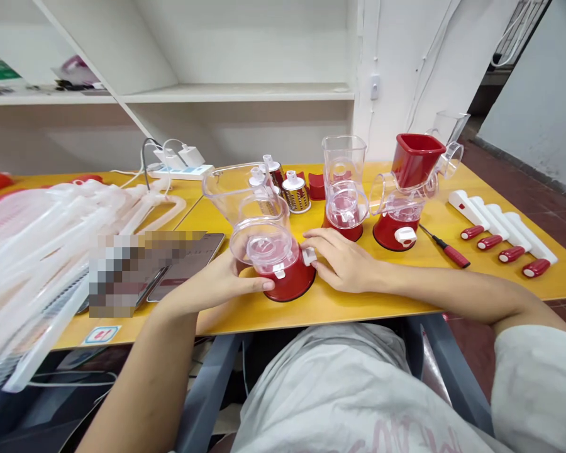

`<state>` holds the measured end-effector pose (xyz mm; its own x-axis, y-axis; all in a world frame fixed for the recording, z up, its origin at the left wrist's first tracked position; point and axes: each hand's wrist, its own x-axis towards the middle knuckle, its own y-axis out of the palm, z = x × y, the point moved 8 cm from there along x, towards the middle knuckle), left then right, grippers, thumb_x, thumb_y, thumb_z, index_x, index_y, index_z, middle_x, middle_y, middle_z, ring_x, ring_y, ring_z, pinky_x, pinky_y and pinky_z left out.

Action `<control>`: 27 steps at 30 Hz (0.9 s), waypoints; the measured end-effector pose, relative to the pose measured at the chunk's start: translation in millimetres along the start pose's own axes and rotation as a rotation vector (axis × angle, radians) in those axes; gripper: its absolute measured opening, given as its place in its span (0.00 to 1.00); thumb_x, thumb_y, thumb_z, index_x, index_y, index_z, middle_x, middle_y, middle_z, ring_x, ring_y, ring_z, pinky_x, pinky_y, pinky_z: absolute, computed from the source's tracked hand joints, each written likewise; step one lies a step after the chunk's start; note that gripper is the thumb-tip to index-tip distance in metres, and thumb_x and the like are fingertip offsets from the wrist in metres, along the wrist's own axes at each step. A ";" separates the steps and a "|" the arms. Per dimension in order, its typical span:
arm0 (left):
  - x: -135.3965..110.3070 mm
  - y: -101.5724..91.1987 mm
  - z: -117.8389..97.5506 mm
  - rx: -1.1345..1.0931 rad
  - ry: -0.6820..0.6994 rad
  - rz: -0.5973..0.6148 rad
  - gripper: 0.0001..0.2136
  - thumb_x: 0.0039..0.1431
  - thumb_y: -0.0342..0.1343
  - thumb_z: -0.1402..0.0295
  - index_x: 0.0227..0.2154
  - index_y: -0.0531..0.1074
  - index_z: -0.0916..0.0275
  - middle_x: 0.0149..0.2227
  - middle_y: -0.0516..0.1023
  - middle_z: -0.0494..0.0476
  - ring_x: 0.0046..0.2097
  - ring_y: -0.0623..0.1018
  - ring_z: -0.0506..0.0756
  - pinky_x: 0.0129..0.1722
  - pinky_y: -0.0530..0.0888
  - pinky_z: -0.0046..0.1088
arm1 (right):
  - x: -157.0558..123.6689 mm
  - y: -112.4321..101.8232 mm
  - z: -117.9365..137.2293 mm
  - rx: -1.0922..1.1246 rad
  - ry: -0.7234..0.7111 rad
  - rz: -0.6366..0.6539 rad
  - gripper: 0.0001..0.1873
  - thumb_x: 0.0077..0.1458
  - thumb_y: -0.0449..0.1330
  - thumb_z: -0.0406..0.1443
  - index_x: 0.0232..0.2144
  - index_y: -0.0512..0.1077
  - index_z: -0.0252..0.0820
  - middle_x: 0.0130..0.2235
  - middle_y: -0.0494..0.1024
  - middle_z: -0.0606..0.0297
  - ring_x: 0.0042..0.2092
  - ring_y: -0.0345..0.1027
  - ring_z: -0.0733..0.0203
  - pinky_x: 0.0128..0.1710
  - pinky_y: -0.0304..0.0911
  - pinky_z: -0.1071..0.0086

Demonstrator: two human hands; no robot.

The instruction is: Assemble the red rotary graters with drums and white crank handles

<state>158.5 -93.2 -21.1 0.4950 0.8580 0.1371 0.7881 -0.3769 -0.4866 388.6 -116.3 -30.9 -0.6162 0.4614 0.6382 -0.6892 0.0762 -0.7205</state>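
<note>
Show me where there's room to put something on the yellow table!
One bare patch of table is left of the nearest clear funnel, between the flat dark slab and the power strip. Another is between the screwdriver, the red knobs and the right forearm. It's crowded on the left, under the plastic pile, and at the back, where metal drums stand.

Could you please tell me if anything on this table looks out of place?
Yes, the heap of pale plastic on the left: it sprawls past the table's front edge, while the white handles on the right lie neatly. I see no spill.
</note>
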 end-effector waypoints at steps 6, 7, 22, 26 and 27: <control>2.5 10.0 13.0 -0.065 -0.064 -0.004 0.45 0.56 0.83 0.43 0.71 0.74 0.54 0.74 0.82 0.70 0.81 0.75 0.79 0.83 0.73 0.61 | 22.7 -82.1 51.0 -0.290 -0.122 0.018 0.16 0.83 0.56 0.35 0.42 0.81 0.42 0.40 0.89 0.58 0.38 0.84 0.52 0.37 0.75 0.58; 3.1 11.4 15.3 -0.085 -0.074 -0.011 0.45 0.55 0.83 0.43 0.71 0.75 0.54 0.74 0.82 0.71 0.79 0.77 0.79 0.81 0.76 0.60 | 29.6 -110.9 62.0 -0.320 -0.153 -0.072 0.15 0.83 0.57 0.34 0.43 0.82 0.42 0.41 0.90 0.59 0.40 0.85 0.53 0.39 0.76 0.58; 5.1 -2.5 20.5 -0.033 -0.231 -0.392 0.48 0.52 0.83 0.40 0.69 0.76 0.60 0.75 0.81 0.74 0.74 0.83 0.78 0.76 0.81 0.62 | 128.8 -213.4 -26.1 -0.466 0.400 0.356 0.42 0.66 0.78 0.51 0.76 0.73 0.59 0.82 0.72 0.62 0.82 0.66 0.30 0.84 0.65 0.31; 5.7 -2.4 23.9 0.003 -0.209 -0.344 0.47 0.56 0.81 0.40 0.72 0.74 0.58 0.77 0.80 0.71 0.76 0.81 0.77 0.76 0.80 0.61 | 159.9 -194.2 -47.0 -0.512 0.497 0.549 0.50 0.63 0.83 0.50 0.79 0.69 0.55 0.82 0.72 0.56 0.77 0.72 0.26 0.79 0.71 0.30; 5.9 -2.4 24.8 0.008 -0.216 -0.331 0.47 0.56 0.81 0.39 0.71 0.74 0.58 0.76 0.80 0.71 0.75 0.82 0.78 0.76 0.80 0.61 | 165.7 -190.1 -50.9 -0.517 0.506 0.596 0.50 0.63 0.84 0.49 0.80 0.69 0.55 0.80 0.74 0.56 0.75 0.75 0.28 0.75 0.75 0.32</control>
<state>150.4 -78.6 -40.5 0.1257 0.9867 0.1032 0.8888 -0.0658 -0.4536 436.8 -9.3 198.1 -0.4899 0.8716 0.0187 0.0167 0.0308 -0.9994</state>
